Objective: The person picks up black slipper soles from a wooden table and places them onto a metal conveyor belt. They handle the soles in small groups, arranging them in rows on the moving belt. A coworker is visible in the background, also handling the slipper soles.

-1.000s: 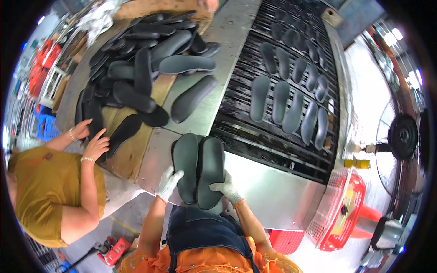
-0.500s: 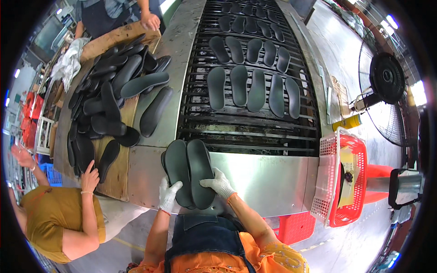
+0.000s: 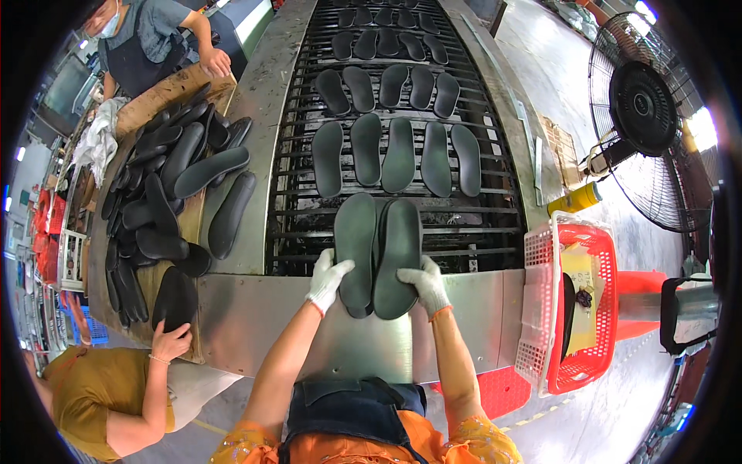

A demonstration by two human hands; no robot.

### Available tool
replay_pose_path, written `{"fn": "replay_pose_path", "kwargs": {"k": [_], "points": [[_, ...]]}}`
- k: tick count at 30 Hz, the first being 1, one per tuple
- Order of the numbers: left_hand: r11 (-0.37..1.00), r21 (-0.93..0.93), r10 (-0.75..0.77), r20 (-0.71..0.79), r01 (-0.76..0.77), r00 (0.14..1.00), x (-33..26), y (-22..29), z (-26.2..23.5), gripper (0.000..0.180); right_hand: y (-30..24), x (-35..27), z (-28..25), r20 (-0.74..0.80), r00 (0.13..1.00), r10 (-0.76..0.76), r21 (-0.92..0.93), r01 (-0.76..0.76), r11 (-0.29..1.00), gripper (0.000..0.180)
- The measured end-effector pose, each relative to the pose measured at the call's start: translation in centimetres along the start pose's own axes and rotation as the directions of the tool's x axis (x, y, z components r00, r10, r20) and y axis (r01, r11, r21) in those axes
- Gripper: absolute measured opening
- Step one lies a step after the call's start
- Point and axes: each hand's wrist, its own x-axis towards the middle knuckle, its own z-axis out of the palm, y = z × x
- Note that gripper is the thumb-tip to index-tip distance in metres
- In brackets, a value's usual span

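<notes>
Left insole [image 3: 355, 251]: dark grey-green, smooth, rounded at both ends, waisted; held by its outer edge, top face showing, long axis pointing away from the body.
Right insole [image 3: 398, 259]: same colour and form, close beside the first, far end tilted slightly right.
Layers: dark edges show beneath these 2; count unclear.
Place: far ends before the slatted bed [image 3: 301, 225], near ends before the steel panel [image 3: 255, 317].

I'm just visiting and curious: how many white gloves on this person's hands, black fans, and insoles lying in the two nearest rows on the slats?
White gloves: 2
Black fan: 1
Insoles in those rows: 10
Total: 13
</notes>
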Motion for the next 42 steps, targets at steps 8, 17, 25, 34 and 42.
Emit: {"fn": "replay_pose_path", "kwargs": {"k": [8, 17, 25, 34, 42], "points": [[0.991, -0.082, -0.108, -0.076, 0.102, 0.991, 2.9, -0.6, 1.4, 0.033, -0.9, 4.6, -5.6, -0.289, 0.957, 0.004, -0.122, -0.041, 0.992, 0.027], [0.975, -0.208, -0.12, -0.193, 0.079, 0.974, 3.7, -0.5, -2.8, 0.028, -1.5, 5.1, -10.4, -0.394, 0.906, -0.156, -0.272, 0.047, 0.961, 0.022], [0.977, -0.192, -0.131, -0.187, 0.095, 0.974, 4.5, -1.0, -5.9, 0.023, -1.5, 7.4, -15.7, -0.408, 0.895, -0.182, -0.214, 0.1, 0.972, 0.023], [0.995, -0.06, -0.088, -0.179, 0.078, 0.98, 5.1, -1.4, -6.2, 0.026, -2.4, 6.8, -17.6, -0.514, 0.712, -0.478, -0.74, -0.086, 0.667, 0.025], [0.997, -0.003, -0.08, -0.18, 0.081, 0.98, 5.9, -2.9, -5.9, 0.036, -1.0, -1.0, 4.2, 0.191, 0.746, -0.637, -0.828, 0.471, 0.303, 0.049]]}}
